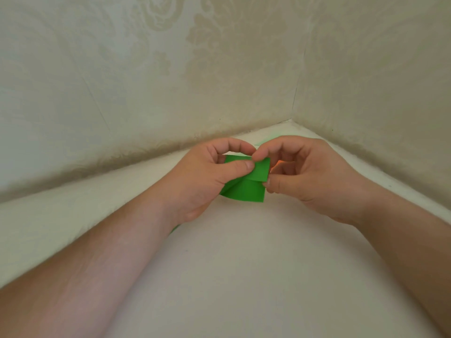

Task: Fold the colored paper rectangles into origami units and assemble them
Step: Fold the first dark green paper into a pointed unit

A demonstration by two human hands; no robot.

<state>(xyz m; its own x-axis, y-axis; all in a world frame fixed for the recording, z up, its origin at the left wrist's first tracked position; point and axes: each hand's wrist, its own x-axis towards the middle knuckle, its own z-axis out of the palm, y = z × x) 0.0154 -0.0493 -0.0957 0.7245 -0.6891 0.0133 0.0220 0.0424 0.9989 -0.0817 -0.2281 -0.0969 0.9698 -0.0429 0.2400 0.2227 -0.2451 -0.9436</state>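
Left hand: the left hand (210,176) comes in from 8 o'clock, thumb flat on top of the green paper (246,184) and fingers (234,145) curled over its far edge, pinching it.
Green paper: held just above the white worktop (244,276), folded flap on top, long axis running 9 to 3 o'clock between both hands.
Right hand: the right hand (307,174) pinches the paper's 3 o'clock end, forefinger at the top edge, thumb at the flap's lower corner.
Key relation: the flap's free edge lies at 9 o'clock from the right thumb; both hands equally near, so I'd judge the crease gets pressed next.
Behind: green slivers at 12 o'clock and under the left wrist, too hidden to name.
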